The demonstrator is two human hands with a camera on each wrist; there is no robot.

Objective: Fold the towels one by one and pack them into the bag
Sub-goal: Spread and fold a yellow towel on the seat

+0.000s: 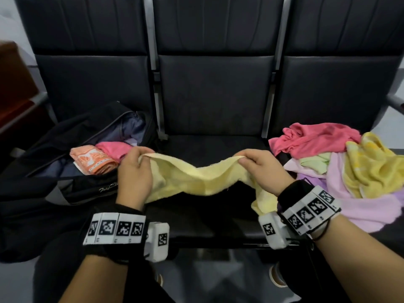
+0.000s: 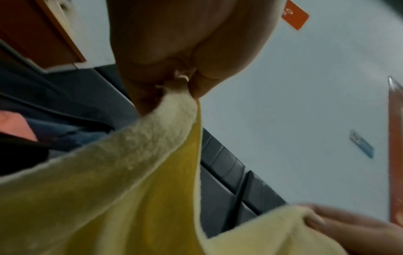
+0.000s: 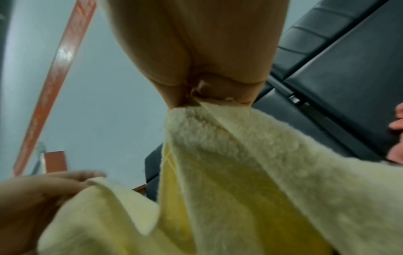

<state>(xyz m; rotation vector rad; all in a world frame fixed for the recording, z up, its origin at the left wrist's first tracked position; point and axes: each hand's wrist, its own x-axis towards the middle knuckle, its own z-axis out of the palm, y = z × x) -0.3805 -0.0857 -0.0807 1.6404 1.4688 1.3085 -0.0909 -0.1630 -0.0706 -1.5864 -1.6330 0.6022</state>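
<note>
The pale yellow towel [image 1: 196,178] hangs between the 2 hands above the middle seat [image 1: 216,147], its long axis running straight from one pinch to the other. The left hand [image 1: 134,176] pinches one top corner with thumb against curled fingers; the right hand [image 1: 262,169] pinches the opposite top corner the same way. Both wrist views show the cloth caught at the fingertips and falling away below the grip.

Between the grips the top edge sags in a shallow dip, so the towel is not yet pulled taut. The rest drapes down and toward the person, with one tail hanging below the right wrist.

The bag [image 1: 72,154] lies open just outward of the left grip — 2 folded towels, one orange [image 1: 94,159] and one pink [image 1: 113,148], already sit inside. The unfolded pile [image 1: 341,162] lies outward of the right grip.

The fold likely turns on bringing one corner across to meet the other along that long axis. The left hand is nearer the bag, so packing would probably go that way — the right hand would carry its corner over.
</note>
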